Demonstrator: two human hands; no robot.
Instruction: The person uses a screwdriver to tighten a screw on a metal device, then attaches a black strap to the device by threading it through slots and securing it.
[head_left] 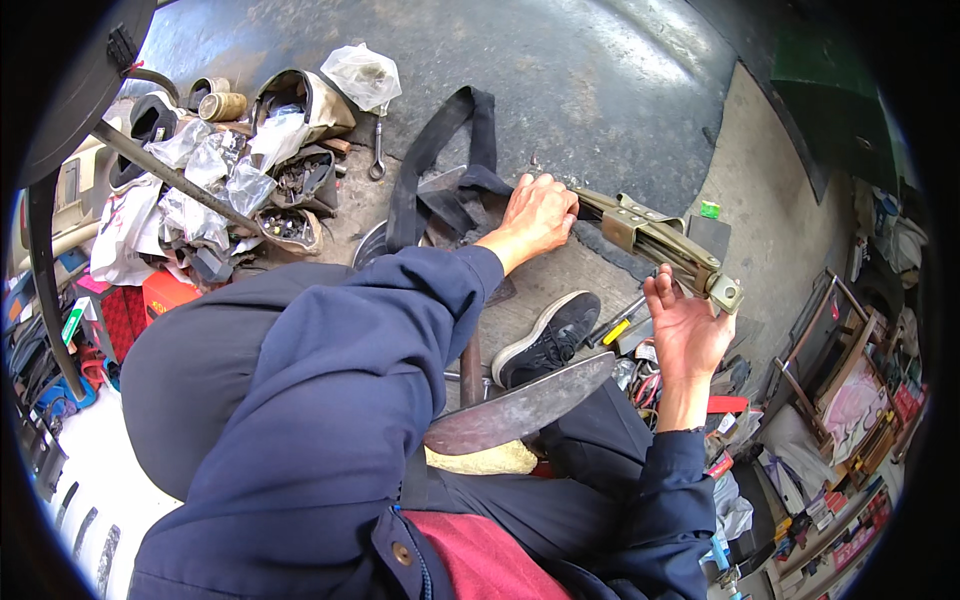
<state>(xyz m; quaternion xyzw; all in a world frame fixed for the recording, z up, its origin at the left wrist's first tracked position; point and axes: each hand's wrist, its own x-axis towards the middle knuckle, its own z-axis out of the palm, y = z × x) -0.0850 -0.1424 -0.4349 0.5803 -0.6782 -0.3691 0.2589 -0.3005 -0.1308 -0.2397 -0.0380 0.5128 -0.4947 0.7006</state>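
A long, folded metal linkage (655, 240), yellowish with hinged arms and a bracket round it, slants across in front of me. My left hand (537, 218) is closed round its left end, fingers wrapped over it. At the linkage's right end my right hand (690, 330) is turned palm up. Its little and ring fingers stand loosely raised, and the end fitting hides part of the thumb and other fingers, which seem to hold it. Beside my left hand a wide black strap (440, 150) makes a loop. Below lies a curved, dark plate (520, 408) above my leg.
Bags of small metal parts (290, 180) crowd the floor at left, with an eye bolt (377, 150) nearby. A black shoe (550, 335) stands beneath my arms, tools with yellow handles (616, 332) next to it. Wooden frames (835, 370) and clutter line the right side.
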